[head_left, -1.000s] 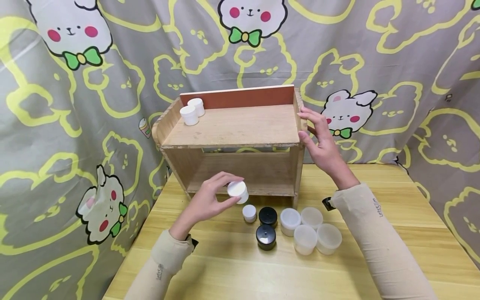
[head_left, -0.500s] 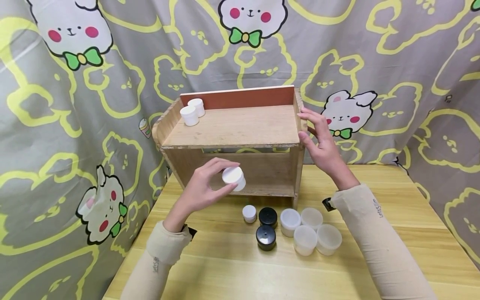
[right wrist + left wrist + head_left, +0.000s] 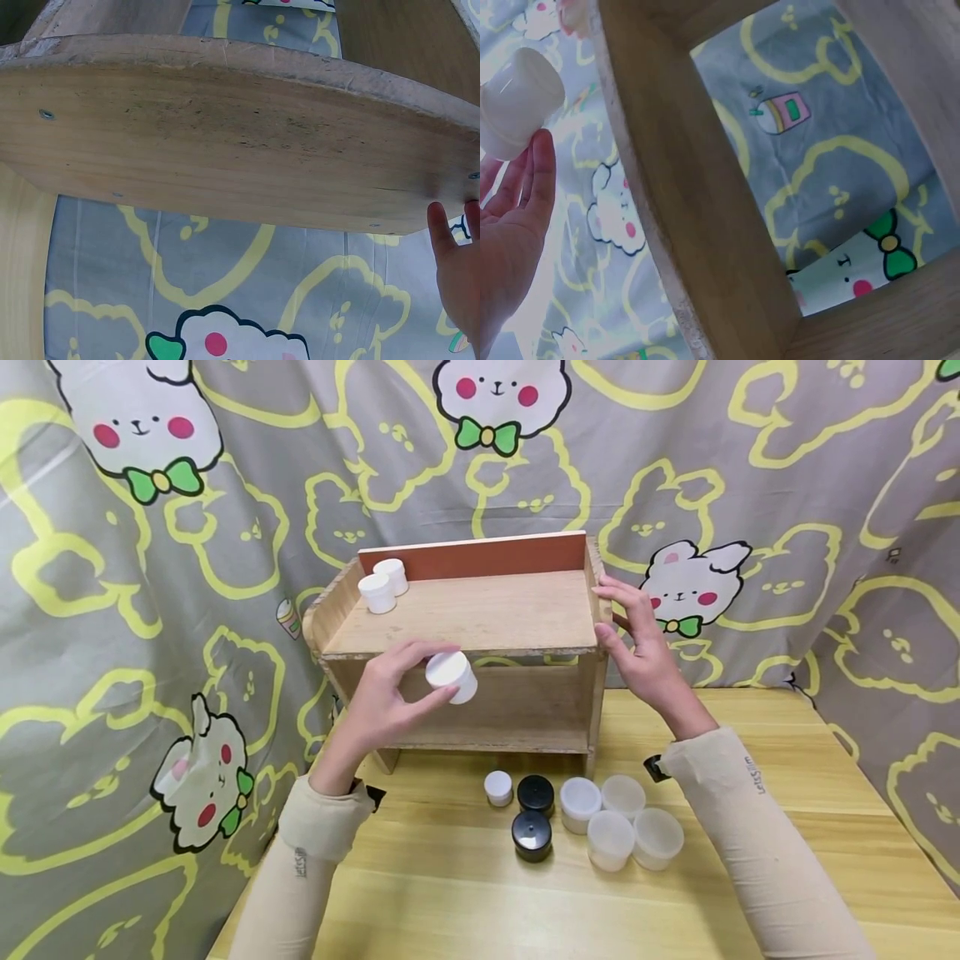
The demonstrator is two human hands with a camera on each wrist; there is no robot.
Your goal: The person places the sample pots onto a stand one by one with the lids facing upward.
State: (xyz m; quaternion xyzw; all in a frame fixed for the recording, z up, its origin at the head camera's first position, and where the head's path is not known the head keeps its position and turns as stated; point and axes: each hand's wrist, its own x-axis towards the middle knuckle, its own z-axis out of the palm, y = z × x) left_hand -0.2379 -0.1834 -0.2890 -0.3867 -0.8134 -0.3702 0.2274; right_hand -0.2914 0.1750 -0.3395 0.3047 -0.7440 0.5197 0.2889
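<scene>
A small white lidded jar (image 3: 452, 677) is pinched between the thumb and fingers of my left hand (image 3: 390, 697), tilted, in front of the wooden shelf's (image 3: 480, 610) upper board. In the left wrist view the same jar (image 3: 525, 101) appears at the left, beside the shelf's side panel (image 3: 682, 180). My right hand (image 3: 643, 652) rests with its fingertips and thumb against the shelf's right side panel. The right wrist view shows fingers (image 3: 442, 232) touching that panel's outer face (image 3: 247, 142). Two white jars (image 3: 377, 594) stand together on the top board's left end.
On the table (image 3: 465, 893) before the shelf stand one smaller white jar (image 3: 498, 787), two black jars (image 3: 532, 835) and several translucent tubs (image 3: 611, 839) close together. A patterned curtain (image 3: 480, 485) hangs behind and at both sides.
My left hand has lifted the white jar up and to the left, from just above the table jars to the front of the upper board. The right hand stays on the side panel.
</scene>
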